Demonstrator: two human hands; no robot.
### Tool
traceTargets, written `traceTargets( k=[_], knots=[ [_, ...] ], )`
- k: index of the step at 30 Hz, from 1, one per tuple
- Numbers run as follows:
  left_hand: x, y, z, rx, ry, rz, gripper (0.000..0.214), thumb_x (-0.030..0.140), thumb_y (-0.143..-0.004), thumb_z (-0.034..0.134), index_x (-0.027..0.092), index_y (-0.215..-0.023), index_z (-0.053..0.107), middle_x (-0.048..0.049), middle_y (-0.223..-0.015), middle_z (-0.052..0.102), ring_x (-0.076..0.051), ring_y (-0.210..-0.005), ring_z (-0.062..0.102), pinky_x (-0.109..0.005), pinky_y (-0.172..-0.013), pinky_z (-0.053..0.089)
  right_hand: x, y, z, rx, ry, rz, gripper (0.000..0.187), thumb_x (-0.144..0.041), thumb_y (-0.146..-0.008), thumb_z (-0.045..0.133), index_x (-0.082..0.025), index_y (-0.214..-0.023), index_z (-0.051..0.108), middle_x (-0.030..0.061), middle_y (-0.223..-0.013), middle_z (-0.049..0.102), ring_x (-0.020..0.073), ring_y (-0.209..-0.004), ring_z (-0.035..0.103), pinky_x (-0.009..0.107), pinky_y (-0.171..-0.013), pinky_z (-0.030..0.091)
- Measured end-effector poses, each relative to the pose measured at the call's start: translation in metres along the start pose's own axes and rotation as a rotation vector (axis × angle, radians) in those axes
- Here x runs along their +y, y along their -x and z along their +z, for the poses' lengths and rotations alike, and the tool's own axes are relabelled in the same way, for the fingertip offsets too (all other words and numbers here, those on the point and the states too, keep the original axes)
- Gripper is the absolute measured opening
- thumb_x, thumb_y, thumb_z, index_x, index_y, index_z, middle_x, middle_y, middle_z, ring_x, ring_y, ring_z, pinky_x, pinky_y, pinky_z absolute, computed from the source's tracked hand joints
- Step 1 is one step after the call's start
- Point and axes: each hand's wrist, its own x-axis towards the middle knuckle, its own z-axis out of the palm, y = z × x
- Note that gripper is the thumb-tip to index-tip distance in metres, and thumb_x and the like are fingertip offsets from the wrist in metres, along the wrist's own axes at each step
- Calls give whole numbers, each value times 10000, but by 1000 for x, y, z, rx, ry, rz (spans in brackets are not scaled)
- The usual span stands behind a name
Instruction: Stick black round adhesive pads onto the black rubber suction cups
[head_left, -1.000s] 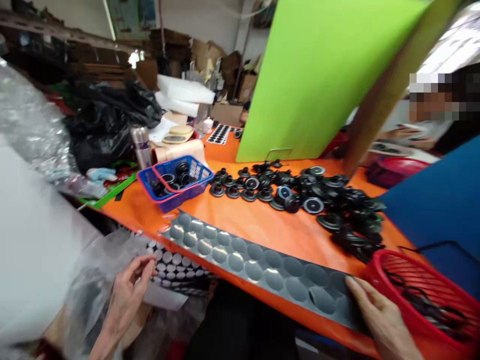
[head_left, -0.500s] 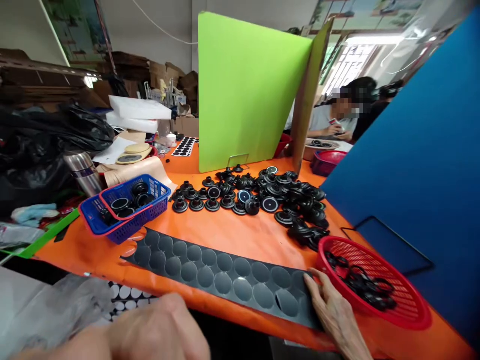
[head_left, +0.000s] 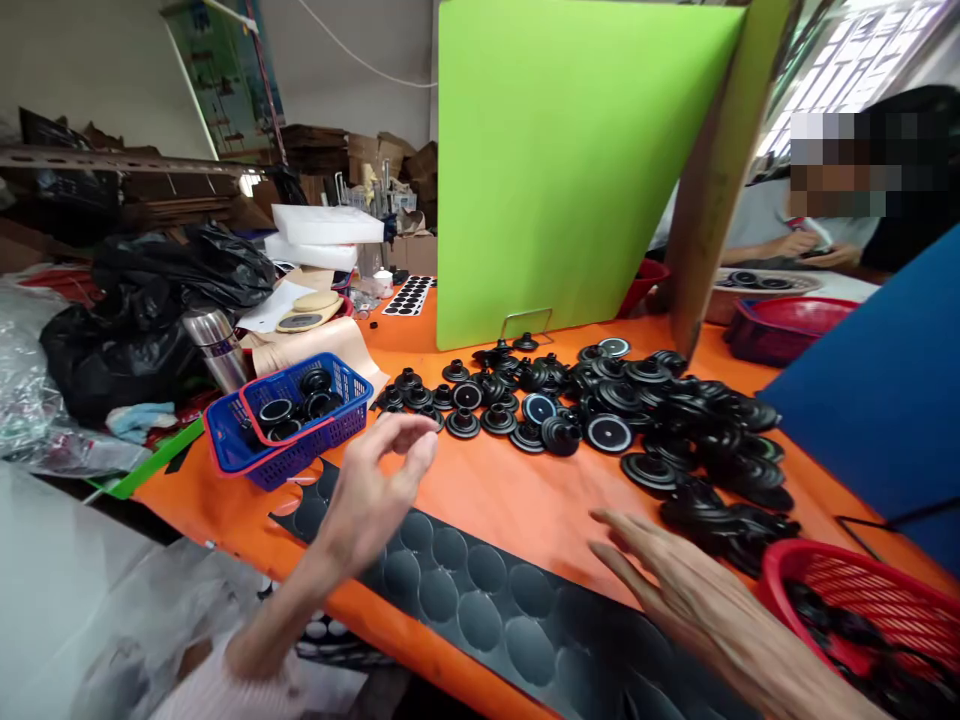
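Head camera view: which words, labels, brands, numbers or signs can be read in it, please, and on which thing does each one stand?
None: no text can be read in this view.
Black parts: any marks are too small to read.
Dark sheet: circles show, but no readable lettering.
Blue basket: no readable lettering.
Wall poster: too blurred to tell whether it has words.

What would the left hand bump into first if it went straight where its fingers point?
Probably the black round pieces on the orange table: the left hand points towards them. Its height is hard to tell, so it might pass above them.
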Motion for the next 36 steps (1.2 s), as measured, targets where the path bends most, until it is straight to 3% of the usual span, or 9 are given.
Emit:
traceTargets(
  k=[3,6,10,14,21,29,31,33,36],
  knots=[
    [-41,-77,38,-35,-225,-17,352,281,-825,541,141,-1138,620,-143,-1197,592,-270,-1151,570,-405,-1036,432,-26,-67,29,-107,-38,-189,387,-475,-878,433,-263,-1146,614,83,-1121,681,250,-1038,666,387,-898,559],
    [-76,-127,73,-27,-314,-39,489,334,-851,515,104,-1283,531,-207,-1384,461,-325,-1307,439,-446,-1088,354,-59,-130,63,-151,18,-365,408,-359,-924,399,-151,-1241,548,177,-1250,594,276,-1124,619,395,-921,539],
    [-101,-169,97,-40,-385,-119,625,517,-867,468,173,-1388,443,-197,-1491,379,-390,-1402,292,-560,-1109,252,-95,-185,107,-144,55,-444,432,-331,-907,497,-138,-1293,516,176,-1378,514,324,-1311,464,470,-1081,403],
    [-111,-193,98,-105,-421,-189,555,526,-869,432,261,-1353,491,-152,-1413,510,-407,-1333,399,-631,-1051,275,-111,-203,125,-146,101,-468,441,-394,-904,521,-221,-1310,505,92,-1240,629,337,-1192,555,558,-1045,393],
    [-98,-158,99,-309,-391,30,446,431,-878,434,292,-1279,573,-51,-1348,590,-319,-1222,518,-509,-1048,359,-98,-155,103,-186,169,-431,404,-412,-886,508,-200,-1228,549,133,-1209,587,308,-1045,595,466,-887,508],
    [-31,-86,141,-442,-213,448,337,329,-843,523,251,-1140,661,-50,-1231,648,-243,-1124,560,-410,-1061,377,-48,-70,55,-300,139,-450,229,-163,-854,465,-193,-1010,629,135,-1084,635,290,-1014,595,463,-846,526],
    [-17,-94,145,-411,-150,482,263,332,-844,530,242,-1030,692,-53,-1150,667,-218,-1077,580,-366,-1026,409,-42,-71,32,-387,34,-475,228,-147,-850,461,-200,-996,628,112,-1090,645,251,-1033,603,408,-888,515],
    [-13,-121,144,-299,-149,336,255,360,-858,520,229,-994,691,-56,-1113,662,-213,-1084,573,-353,-1023,404,-36,-85,11,-490,-73,-421,227,-149,-873,416,-210,-948,622,61,-959,670,186,-891,638,318,-809,528],
    [-27,-180,146,-206,-199,142,384,330,-884,474,147,-1190,616,-159,-1268,565,-304,-1213,487,-473,-1055,349,-22,-121,0,-417,3,-236,263,-155,-883,354,-187,-931,610,48,-836,648,162,-714,617,290,-687,508]
  ],
)
